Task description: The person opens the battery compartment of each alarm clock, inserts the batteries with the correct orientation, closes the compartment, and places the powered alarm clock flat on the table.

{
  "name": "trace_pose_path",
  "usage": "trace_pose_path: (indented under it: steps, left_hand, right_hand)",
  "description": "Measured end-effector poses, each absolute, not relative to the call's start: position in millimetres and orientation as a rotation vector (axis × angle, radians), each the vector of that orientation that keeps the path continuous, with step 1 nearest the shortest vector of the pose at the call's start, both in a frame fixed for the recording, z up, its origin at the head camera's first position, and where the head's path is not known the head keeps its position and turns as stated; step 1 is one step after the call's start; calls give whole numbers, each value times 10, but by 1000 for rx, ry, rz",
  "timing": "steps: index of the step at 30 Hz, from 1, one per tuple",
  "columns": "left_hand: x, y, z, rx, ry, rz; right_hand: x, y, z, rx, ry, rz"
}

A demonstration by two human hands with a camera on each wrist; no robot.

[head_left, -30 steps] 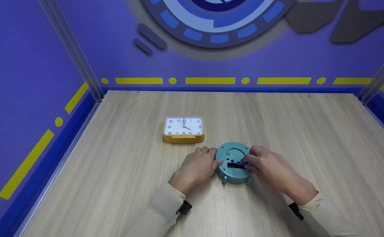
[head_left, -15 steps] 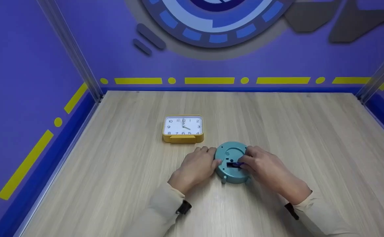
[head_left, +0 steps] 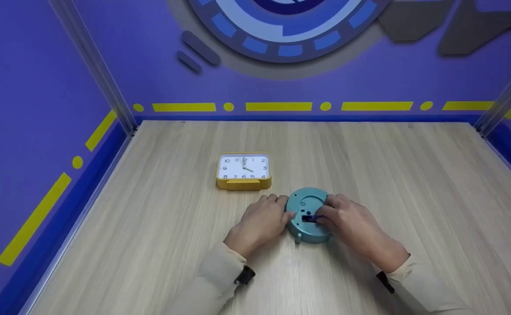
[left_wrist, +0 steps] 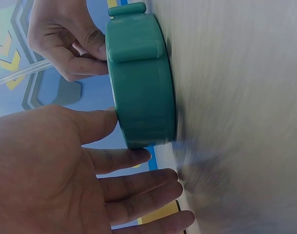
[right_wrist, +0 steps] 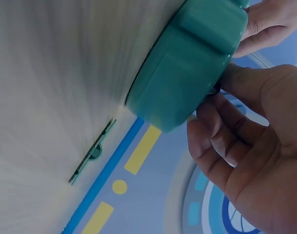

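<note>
A teal round clock [head_left: 310,234] lies face down on the table, its back with an open battery slot [head_left: 305,218] turned up. My left hand [head_left: 260,221] holds its left rim, thumb at the edge of the back and forefinger along the side; in the left wrist view the other fingers [left_wrist: 143,187] reach out straight. With thumb and fingertips, my right hand [head_left: 351,223] pinches a dark purple battery [head_left: 315,218] at the right end of the slot. Most of the battery is hidden by those fingers; a dark end [right_wrist: 214,89] shows in the right wrist view.
A yellow rectangular clock [head_left: 244,168] lies face up behind my left hand. In the right wrist view a thin green cover with a small tab [right_wrist: 93,152] rests on the table. Purple panels [head_left: 281,92] close off the table's back and sides.
My right hand has moved slightly left, bringing the battery further over the slot, and less of the battery shows. The left hand keeps its place on the clock.
</note>
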State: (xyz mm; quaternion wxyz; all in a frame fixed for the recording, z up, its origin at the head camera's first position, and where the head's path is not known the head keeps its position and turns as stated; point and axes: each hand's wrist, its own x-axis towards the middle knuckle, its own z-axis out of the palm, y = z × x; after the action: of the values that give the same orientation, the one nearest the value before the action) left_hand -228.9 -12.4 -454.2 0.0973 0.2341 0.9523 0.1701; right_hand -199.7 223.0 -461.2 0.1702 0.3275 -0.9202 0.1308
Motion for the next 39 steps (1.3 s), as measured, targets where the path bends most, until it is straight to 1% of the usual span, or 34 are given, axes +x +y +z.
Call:
trace_pose_path:
  steps: [10, 21, 31, 39]
  left_hand:
    - [-2288, -123, -4552, 693, 2836, 465]
    - [-2297, -118, -4552, 685, 2818, 495]
    - [-2292, -124, -4554, 670, 2810, 504]
    - [-2288, -119, -4557, 694, 2836, 471]
  right_hand:
    - [-2002, 2271, -4614, 919, -2664, 454]
    - [-1980, 2407, -4468, 905, -2701, 453]
    - [-2001, 2369, -4558, 941, -2634, 469]
    - [-2008, 2320, -4580, 909, -2648, 446]
